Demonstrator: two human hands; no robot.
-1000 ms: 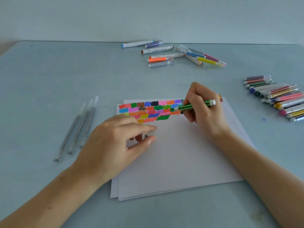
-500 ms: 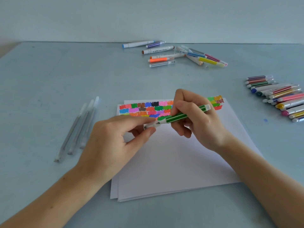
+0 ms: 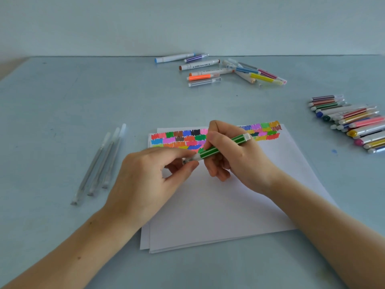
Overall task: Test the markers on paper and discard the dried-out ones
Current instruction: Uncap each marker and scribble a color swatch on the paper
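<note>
**Two hands on one green marker, cap end to the left**

Head view: green striped marker (image 3: 218, 147) held just above the paper stack (image 3: 218, 205), long axis slanting from lower left up to upper right. Right hand (image 3: 235, 155) wrapped round the barrel; left hand (image 3: 145, 180) pinching the pale cap end, fingers (image 3: 183, 152) narrow on it. Likely capping. No containers visible: loose marker piles on the bench (image 3: 62, 101) at far centre (image 3: 229, 69) and right (image 3: 352, 124), right hand nearer both.
</note>
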